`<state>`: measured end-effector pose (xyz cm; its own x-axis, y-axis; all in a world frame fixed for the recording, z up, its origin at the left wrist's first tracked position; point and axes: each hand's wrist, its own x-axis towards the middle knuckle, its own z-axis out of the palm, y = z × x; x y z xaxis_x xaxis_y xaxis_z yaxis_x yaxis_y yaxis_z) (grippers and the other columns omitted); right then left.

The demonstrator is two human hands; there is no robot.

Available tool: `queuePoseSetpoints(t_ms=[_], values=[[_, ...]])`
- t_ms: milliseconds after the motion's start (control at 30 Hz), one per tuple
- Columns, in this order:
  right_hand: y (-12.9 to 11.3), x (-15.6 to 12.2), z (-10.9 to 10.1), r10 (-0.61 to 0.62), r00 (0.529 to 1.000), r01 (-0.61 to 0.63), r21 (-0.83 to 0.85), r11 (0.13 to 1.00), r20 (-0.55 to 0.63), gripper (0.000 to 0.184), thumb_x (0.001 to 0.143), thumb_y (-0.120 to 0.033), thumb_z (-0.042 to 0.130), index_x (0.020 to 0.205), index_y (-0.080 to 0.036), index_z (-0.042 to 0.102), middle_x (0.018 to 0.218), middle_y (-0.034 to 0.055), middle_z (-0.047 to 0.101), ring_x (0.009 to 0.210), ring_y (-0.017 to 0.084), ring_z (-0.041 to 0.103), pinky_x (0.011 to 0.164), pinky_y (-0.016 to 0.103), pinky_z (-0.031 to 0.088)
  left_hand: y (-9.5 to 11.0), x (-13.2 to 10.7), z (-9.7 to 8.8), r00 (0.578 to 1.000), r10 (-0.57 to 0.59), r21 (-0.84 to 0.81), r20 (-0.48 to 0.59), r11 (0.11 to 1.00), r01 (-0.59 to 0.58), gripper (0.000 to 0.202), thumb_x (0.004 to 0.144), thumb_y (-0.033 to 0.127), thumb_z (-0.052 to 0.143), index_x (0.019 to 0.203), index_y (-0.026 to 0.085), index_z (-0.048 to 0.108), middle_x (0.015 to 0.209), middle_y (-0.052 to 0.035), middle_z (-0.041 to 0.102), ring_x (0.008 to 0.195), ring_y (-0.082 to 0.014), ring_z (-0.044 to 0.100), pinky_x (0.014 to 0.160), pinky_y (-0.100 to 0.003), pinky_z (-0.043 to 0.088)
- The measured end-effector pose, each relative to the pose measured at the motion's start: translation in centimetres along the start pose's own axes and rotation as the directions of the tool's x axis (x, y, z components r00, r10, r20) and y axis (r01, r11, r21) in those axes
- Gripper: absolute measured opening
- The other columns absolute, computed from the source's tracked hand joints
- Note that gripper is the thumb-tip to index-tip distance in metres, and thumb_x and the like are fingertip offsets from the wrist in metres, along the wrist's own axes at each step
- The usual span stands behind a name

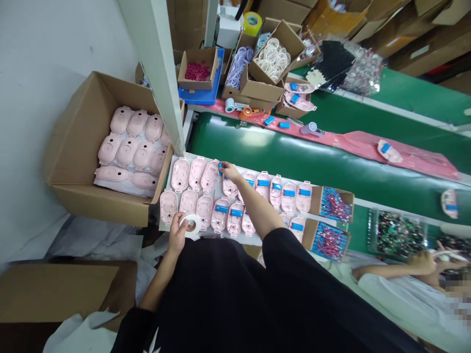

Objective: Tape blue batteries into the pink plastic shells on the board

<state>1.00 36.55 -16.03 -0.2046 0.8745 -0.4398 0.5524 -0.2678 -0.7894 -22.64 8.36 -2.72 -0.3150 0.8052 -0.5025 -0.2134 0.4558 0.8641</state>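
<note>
My left hand point(178, 234) is shut on a roll of white tape point(192, 226), just over the near edge of a white board point(253, 239). Two rows of pink plastic shells point(180, 174) lie on that board, many carrying small blue blocks point(263, 182) and thin wires. My right hand point(228, 172) pinches a small blue block point(220, 169) above the far row. Under my right forearm, part of the near row is hidden.
A cardboard box point(73, 147) of pink shells stands left of the board, beside a white pillar point(158, 63). A green conveyor belt point(257, 147) runs behind. Small boxes of pink-and-blue wires point(334, 205) sit to the right. A co-worker's hand point(423, 262) is at the lower right.
</note>
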Motion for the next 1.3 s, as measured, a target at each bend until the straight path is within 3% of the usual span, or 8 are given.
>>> queuePoseSetpoints(t_ms=[267, 533, 767, 867, 967, 1100, 1200, 1300], values=[[-2.3, -1.8, 2.2, -0.154, 0.980, 0.196, -0.513, 0.836, 0.123, 0.052, 0.096, -0.020, 0.056, 0.148, -0.021, 0.054, 0.138, 0.0129, 0.068, 0.121, 0.029, 0.067, 0.107, 0.042, 0.050, -1.1, -0.4, -1.1, 1.000, -0.013, 0.022, -0.004, 1.000, 0.013, 0.050, 0.081, 0.060, 0.074, 0.107, 0.018, 0.061, 0.081, -0.0007, 0.066, 0.064, -0.0158, 0.063, 0.068, -0.030, 0.053], [-2.6, -1.2, 3.9, -0.141, 0.960, 0.268, -0.656, 0.705, 0.240, 0.058, 0.096, -0.007, 0.045, 0.151, -0.025, 0.050, 0.162, 0.0088, 0.046, 0.144, 0.027, 0.050, 0.112, 0.040, 0.047, -1.4, -0.7, -1.6, 0.997, -0.044, -0.010, -0.068, 0.999, 0.043, 0.051, 0.078, 0.060, 0.076, 0.106, 0.019, 0.062, 0.084, -0.0017, 0.068, 0.064, -0.0162, 0.064, 0.065, -0.030, 0.055], [-5.1, 0.7, 5.8, -0.044, 0.966, 0.226, -0.747, 0.625, 0.256, 0.043, 0.096, -0.009, 0.043, 0.133, -0.009, 0.065, 0.129, 0.0265, 0.068, 0.125, 0.035, 0.064, 0.106, 0.048, 0.051, -3.0, -1.7, -2.0, 0.996, -0.073, 0.007, -0.048, 0.997, 0.073, 0.045, 0.082, 0.054, 0.074, 0.109, 0.019, 0.065, 0.074, 0.0003, 0.066, 0.062, -0.0167, 0.063, 0.067, -0.031, 0.056], [-5.6, 1.2, 5.6, -0.057, 0.958, 0.251, -0.731, 0.634, 0.280, 0.034, 0.096, -0.011, 0.048, 0.121, -0.007, 0.070, 0.123, 0.0280, 0.070, 0.123, 0.038, 0.064, 0.107, 0.048, 0.049, -1.8, 2.1, -0.4, 0.998, -0.009, 0.123, 0.059, 0.992, 0.002, 0.046, 0.079, 0.048, 0.078, 0.114, 0.019, 0.070, 0.095, -0.0074, 0.073, 0.084, -0.0232, 0.070, 0.077, -0.033, 0.055], [-5.1, 0.9, 4.8, -0.083, 0.955, 0.268, -0.716, 0.645, 0.283, 0.039, 0.096, -0.013, 0.050, 0.133, -0.012, 0.064, 0.130, 0.0243, 0.067, 0.119, 0.036, 0.066, 0.104, 0.047, 0.050, 0.2, 9.6, 3.2, 0.984, 0.037, 0.362, 0.176, 0.927, -0.100, 0.054, 0.077, 0.042, 0.081, 0.124, 0.019, 0.070, 0.113, -0.0138, 0.074, 0.112, -0.0327, 0.067, 0.096, -0.039, 0.050], [-3.9, 0.4, 4.8, -0.040, 0.968, 0.213, -0.729, 0.651, 0.247, 0.042, 0.100, -0.017, 0.045, 0.140, -0.017, 0.058, 0.135, 0.0214, 0.066, 0.116, 0.035, 0.067, 0.101, 0.048, 0.052, 1.3, 18.6, 8.3, 0.961, -0.147, 0.675, 0.232, 0.736, -0.051, 0.056, 0.074, 0.040, 0.083, 0.123, 0.016, 0.070, 0.116, -0.0185, 0.075, 0.119, -0.0393, 0.064, 0.100, -0.043, 0.043], [-3.0, 0.5, 5.9, -0.050, 0.982, 0.169, -0.723, 0.670, 0.183, 0.048, 0.103, -0.020, 0.038, 0.149, -0.014, 0.049, 0.145, 0.0240, 0.059, 0.123, 0.036, 0.064, 0.102, 0.048, 0.052, 0.6, 20.5, 10.0, 0.945, -0.198, 0.668, 0.262, 0.743, -0.030, 0.049, 0.071, 0.040, 0.085, 0.111, 0.013, 0.074, 0.115, -0.0209, 0.075, 0.116, -0.0382, 0.065, 0.098, -0.040, 0.044], [-2.6, 0.4, 6.1, -0.120, 0.973, 0.224, -0.699, 0.679, 0.195, 0.053, 0.105, -0.023, 0.037, 0.157, -0.015, 0.039, 0.158, 0.0222, 0.046, 0.135, 0.035, 0.056, 0.104, 0.046, 0.052, 0.3, 18.4, 9.2, 0.948, -0.164, 0.611, 0.274, 0.790, -0.040, 0.052, 0.082, 0.048, 0.076, 0.119, 0.012, 0.072, 0.109, -0.0178, 0.076, 0.103, -0.0312, 0.070, 0.090, -0.038, 0.049]])
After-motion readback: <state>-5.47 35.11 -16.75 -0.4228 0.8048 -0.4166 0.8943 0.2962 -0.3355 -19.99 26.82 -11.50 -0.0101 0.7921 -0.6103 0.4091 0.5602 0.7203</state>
